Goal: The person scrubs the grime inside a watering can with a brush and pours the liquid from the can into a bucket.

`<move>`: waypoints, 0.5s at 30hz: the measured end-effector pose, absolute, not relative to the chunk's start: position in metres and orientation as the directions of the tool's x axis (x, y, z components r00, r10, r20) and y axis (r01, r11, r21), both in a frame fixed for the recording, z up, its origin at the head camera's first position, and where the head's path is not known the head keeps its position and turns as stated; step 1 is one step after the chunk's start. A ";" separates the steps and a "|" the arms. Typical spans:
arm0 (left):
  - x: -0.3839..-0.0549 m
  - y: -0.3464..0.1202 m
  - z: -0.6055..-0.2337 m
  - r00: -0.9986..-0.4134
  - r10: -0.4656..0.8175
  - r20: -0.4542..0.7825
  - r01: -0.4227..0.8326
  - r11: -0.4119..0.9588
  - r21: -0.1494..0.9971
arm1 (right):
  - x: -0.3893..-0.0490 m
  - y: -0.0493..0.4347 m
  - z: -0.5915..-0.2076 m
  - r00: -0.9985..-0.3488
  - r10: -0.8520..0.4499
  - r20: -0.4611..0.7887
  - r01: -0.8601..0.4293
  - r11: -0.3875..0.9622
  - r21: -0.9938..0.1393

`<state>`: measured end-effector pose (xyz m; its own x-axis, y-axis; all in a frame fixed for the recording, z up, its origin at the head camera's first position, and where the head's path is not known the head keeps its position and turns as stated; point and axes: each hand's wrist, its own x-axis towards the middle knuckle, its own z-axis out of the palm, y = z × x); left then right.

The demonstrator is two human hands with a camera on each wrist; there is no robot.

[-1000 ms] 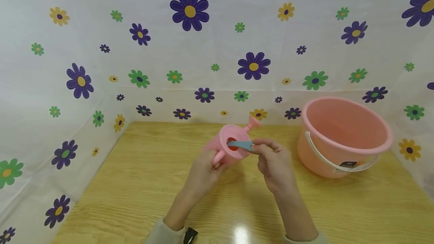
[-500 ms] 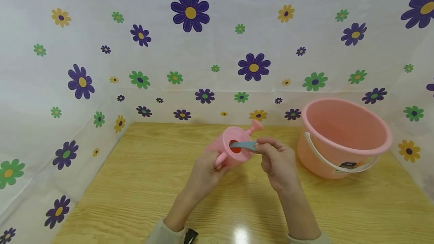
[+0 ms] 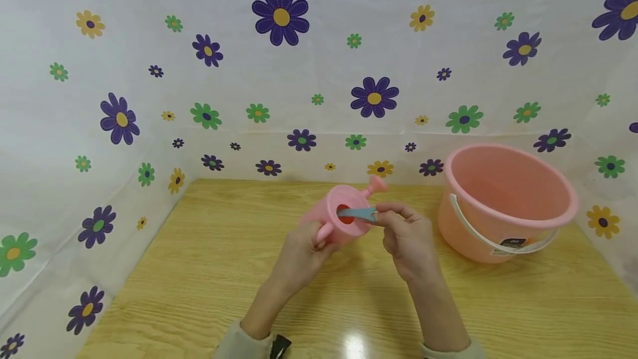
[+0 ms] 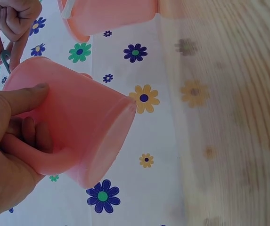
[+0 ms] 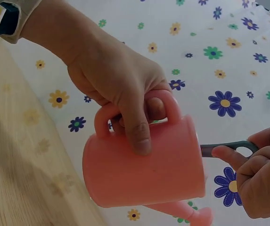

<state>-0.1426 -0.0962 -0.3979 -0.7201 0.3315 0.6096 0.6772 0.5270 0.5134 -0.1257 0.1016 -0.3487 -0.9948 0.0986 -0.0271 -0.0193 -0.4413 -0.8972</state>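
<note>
A wood-grain table (image 3: 209,259) carries a pink bucket (image 3: 466,231)

The watering can (image 5: 149,176) and bucket (image 3: 478,215) look smooth plastic, the table (image 3: 199,259) glossy wood.

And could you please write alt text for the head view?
A person's left hand holds a pink watering can by its handle, while the right hand pinches a blue utensil reaching into the can's opening. A pink bucket stands to the right on a wooden table.

Gripped a pink watering can (image 3: 330,214) with the left hand (image 3: 300,255); with the right hand (image 3: 410,244), pinched a blue-grey utensil (image 3: 361,214) reaching into it, near a pink bucket (image 3: 463,242).
</note>
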 end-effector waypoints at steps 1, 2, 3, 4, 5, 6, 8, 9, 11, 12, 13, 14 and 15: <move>-0.143 -0.097 -0.398 -0.725 0.328 0.605 0.672 0.529 0.518 | -0.126 0.102 -0.349 -0.995 0.100 -0.025 -0.022 -0.444 -0.896; -0.143 -0.097 -0.397 -0.726 0.326 0.606 0.671 0.530 0.518 | -0.126 0.102 -0.348 -0.995 0.099 -0.025 -0.022 -0.445 -0.895; -0.143 -0.096 -0.397 -0.725 0.325 0.607 0.671 0.530 0.518 | -0.126 0.102 -0.349 -0.995 0.099 -0.021 -0.025 -0.444 -0.895; -0.143 -0.096 -0.397 -0.722 0.328 0.609 0.675 0.530 0.514 | -0.126 0.101 -0.349 -0.995 0.095 -0.021 -0.024 -0.444 -0.896; -0.143 -0.095 -0.397 -0.718 0.333 0.611 0.680 0.523 0.514 | -0.126 0.100 -0.349 -0.996 0.091 -0.018 -0.024 -0.438 -0.899; -0.143 -0.095 -0.396 -0.712 0.340 0.614 0.686 0.523 0.506 | -0.126 0.100 -0.350 -0.996 0.089 -0.016 -0.024 -0.428 -0.904; -0.143 -0.093 -0.396 -0.702 0.356 0.617 0.697 0.520 0.494 | -0.127 0.099 -0.350 -0.996 0.083 -0.014 -0.022 -0.410 -0.912; -0.142 -0.092 -0.396 -0.701 0.361 0.615 0.699 0.517 0.493 | -0.127 0.099 -0.350 -0.997 0.079 -0.012 -0.021 -0.404 -0.915; -0.142 -0.092 -0.396 -0.707 0.363 0.607 0.695 0.513 0.503 | -0.126 0.100 -0.349 -0.997 0.077 -0.007 -0.024 -0.401 -0.916; -0.142 -0.092 -0.397 -0.709 0.360 0.607 0.693 0.515 0.504 | -0.126 0.101 -0.349 -0.997 0.081 -0.006 -0.027 -0.401 -0.916; -0.141 -0.092 -0.397 -0.714 0.354 0.604 0.688 0.514 0.512 | -0.125 0.102 -0.348 -0.996 0.084 -0.006 -0.029 -0.404 -0.914; -0.141 -0.092 -0.397 -0.719 0.348 0.602 0.683 0.515 0.518 | -0.125 0.103 -0.347 -0.996 0.087 -0.003 -0.033 -0.408 -0.912; -0.141 -0.093 -0.398 -0.723 0.342 0.601 0.679 0.515 0.523 | -0.124 0.104 -0.347 -0.996 0.089 -0.001 -0.036 -0.409 -0.912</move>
<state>-0.1415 -0.0928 -0.3976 -0.7225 0.3424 0.6006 0.6790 0.5149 0.5233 -0.1242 0.1035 -0.3470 -0.9961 0.0887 -0.0009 -0.0356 -0.4093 -0.9117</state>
